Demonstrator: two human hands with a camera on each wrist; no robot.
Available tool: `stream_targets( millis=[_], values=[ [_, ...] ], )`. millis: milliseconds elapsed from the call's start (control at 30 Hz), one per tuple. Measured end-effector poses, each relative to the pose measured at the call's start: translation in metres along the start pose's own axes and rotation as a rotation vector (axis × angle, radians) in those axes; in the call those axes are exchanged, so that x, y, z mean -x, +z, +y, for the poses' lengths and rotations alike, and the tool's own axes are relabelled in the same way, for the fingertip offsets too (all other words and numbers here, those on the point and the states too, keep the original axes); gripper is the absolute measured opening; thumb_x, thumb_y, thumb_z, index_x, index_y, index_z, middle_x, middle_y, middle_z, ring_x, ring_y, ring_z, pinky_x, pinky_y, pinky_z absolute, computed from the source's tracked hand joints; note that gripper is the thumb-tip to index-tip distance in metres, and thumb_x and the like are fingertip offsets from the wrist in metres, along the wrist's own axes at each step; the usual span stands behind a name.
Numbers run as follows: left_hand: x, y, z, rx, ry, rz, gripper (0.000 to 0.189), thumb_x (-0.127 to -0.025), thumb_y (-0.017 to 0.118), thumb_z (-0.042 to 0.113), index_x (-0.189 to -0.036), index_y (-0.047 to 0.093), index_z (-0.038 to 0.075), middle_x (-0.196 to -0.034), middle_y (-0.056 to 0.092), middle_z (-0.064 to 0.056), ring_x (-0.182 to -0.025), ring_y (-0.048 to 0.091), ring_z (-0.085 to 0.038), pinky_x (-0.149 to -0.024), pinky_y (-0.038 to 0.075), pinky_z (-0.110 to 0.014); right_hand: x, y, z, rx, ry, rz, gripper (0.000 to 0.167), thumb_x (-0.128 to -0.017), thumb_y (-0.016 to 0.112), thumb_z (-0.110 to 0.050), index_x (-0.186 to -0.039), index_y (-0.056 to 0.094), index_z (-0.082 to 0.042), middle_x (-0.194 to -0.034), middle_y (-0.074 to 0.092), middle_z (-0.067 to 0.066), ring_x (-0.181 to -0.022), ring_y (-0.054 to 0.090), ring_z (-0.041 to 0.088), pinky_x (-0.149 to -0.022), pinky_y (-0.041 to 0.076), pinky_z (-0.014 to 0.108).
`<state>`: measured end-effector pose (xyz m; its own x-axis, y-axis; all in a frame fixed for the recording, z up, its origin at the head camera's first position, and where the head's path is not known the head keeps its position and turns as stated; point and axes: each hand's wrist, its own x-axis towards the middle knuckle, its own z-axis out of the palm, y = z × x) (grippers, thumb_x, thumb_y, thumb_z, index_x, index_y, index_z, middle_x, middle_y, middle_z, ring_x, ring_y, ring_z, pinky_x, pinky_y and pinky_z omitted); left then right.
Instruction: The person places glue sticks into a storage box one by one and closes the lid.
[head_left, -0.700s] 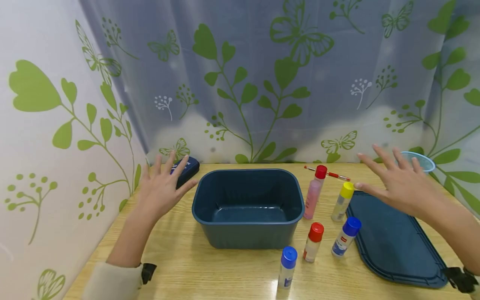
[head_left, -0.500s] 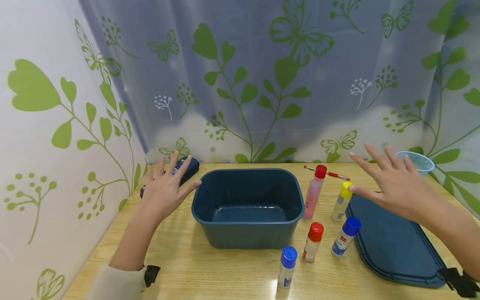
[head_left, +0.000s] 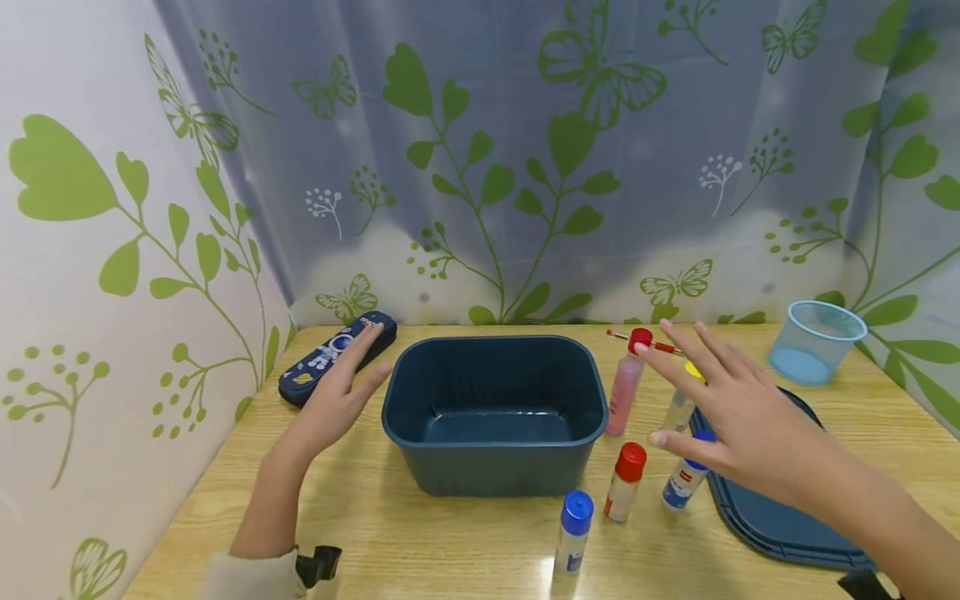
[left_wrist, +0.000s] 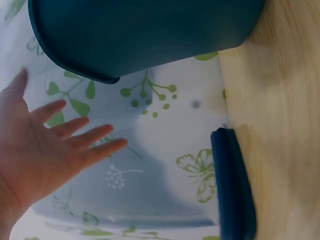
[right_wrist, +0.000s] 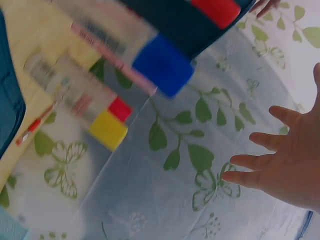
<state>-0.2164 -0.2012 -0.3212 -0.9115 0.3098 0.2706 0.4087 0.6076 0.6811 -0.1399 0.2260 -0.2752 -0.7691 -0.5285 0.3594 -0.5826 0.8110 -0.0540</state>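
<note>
A dark teal plastic bin stands on the wooden table in the middle of the head view. To its left my left hand hovers with fingers spread, holding nothing, and overlaps the edge of a navy pencil case. My right hand, fingers extended and holding nothing, is raised at the right. It partly covers a yellow-capped bottle and a blue-capped bottle. Between that hand and the bin stand a pink bottle with a red cap and a small red-capped bottle. Another blue-capped bottle is nearest the front.
A flat dark teal lid lies at the right, partly under my right forearm in view. Behind it stands a light-blue mesh pen cup. A red pen lies at the back. A patterned curtain borders the table.
My right hand has moved left and lower, over the bottles, uncovering the pen cup. My left hand has shifted slightly right and down, showing more of the pencil case.
</note>
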Motion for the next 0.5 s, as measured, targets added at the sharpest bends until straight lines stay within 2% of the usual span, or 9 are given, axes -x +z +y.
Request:
stream_targets(
  millis=[133,233,367,500],
  values=[
    [0.003,0.003,-0.005,0.143,-0.045,-0.023,0.056,-0.097,0.046,0.032,-0.147,0.022,0.018,-0.15,0.016,-0.011,-0.132,0.023,-0.035,-0.1,0.025,-0.056,0.003,0.007,-0.021,-0.091,-0.004,0.011,0.081,-0.082,0.064,-0.047,-0.147,0.022,-0.024,-0.151,0.016,0.007,-0.134,0.014,0.036,-0.086,0.031,0.066],
    [0.003,0.005,-0.008,0.203,-0.065,-0.036,0.056,-0.097,0.048,0.03,-0.146,0.025,0.017,-0.148,0.021,-0.014,-0.13,0.028,-0.035,-0.098,0.029,-0.056,0.006,0.015,-0.034,-0.196,-0.017,0.058,0.077,-0.081,0.068,-0.041,-0.145,0.029,-0.022,-0.149,0.02,0.003,-0.132,0.022,0.032,-0.084,0.036,0.063],
    [0.003,0.009,-0.014,0.28,-0.074,-0.058,0.056,-0.096,0.049,0.03,-0.145,0.027,0.014,-0.146,0.026,-0.012,-0.128,0.033,-0.032,-0.097,0.031,-0.054,0.011,0.027,-0.052,-0.382,0.016,0.122,0.067,-0.081,0.071,-0.029,-0.14,0.039,-0.023,-0.144,0.033,-0.002,-0.125,0.036,0.026,-0.083,0.042,0.057],
    [0.004,0.013,-0.02,0.357,-0.078,-0.08,0.055,-0.097,0.048,0.029,-0.145,0.027,0.013,-0.147,0.026,-0.009,-0.127,0.035,-0.03,-0.099,0.03,-0.052,0.014,0.039,-0.064,-0.546,0.058,0.128,0.059,-0.082,0.071,-0.022,-0.134,0.045,-0.026,-0.136,0.043,-0.005,-0.121,0.042,0.023,-0.082,0.046,0.052]
  ],
)
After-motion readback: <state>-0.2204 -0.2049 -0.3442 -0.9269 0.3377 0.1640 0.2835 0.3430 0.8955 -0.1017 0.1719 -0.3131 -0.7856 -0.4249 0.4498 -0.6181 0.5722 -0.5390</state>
